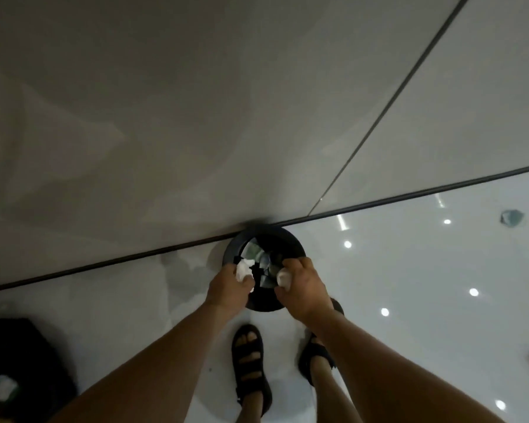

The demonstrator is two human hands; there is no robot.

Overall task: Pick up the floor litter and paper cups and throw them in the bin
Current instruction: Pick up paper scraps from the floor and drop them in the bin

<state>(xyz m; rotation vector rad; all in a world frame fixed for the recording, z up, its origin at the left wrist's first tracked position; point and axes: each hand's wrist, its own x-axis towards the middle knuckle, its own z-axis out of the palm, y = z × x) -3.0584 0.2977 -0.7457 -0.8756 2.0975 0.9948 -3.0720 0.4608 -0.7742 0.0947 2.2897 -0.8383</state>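
Your left hand point(228, 290) curled round a paper wad point(244, 271), right hand point(304, 288) gripped a second wad point(283, 276) the same way; both hung over the black bin point(287, 239), just past your knuckles. Wads looked white, crumpled, soft, v. light, so prob. a loose fingertip pinch anywhere held them fine. More litter point(512, 217) lay on the floor point(409, 285), well right of your right hand.

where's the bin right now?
Head view, centre: the bin stands by the wall, under the left hand and right hand, each holding crumpled paper, just ahead of the sandals.
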